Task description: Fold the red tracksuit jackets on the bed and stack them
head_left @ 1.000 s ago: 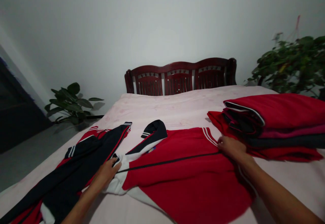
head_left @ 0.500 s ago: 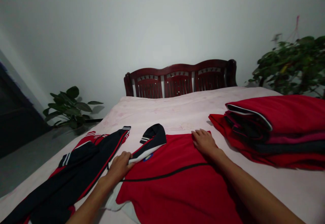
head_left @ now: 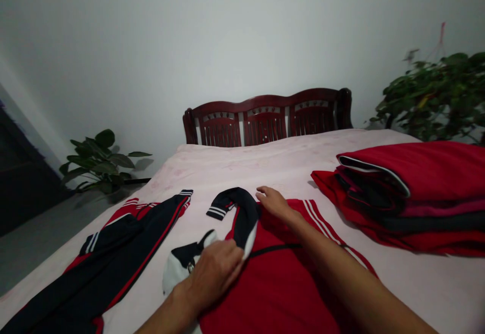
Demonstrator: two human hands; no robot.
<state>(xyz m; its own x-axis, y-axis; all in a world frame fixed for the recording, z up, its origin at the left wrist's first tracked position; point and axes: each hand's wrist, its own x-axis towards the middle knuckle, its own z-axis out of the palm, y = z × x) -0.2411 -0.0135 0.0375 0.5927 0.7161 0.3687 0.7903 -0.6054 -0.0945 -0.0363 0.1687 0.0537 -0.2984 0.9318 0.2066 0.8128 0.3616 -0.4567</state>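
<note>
Head: left hand (head_left: pixel 215 267) tight on red top (head_left: pixel 278 283)

Left grip (head_left: pixel 219 267) clenched on red garment (head_left: pixel 273 286); right grip (head_left: pixel 271 200), spread, near dark sleeve (head_left: pixel 246 210); folded clothes (head_left: pixel 424 175) stacked at right

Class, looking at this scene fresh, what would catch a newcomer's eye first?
Probably the bright red garment in front on the pink bed, the left hand gripping it and the right hand beside its dark sleeve. Next come the folded stack at right and the dark wooden headboard behind.
</note>
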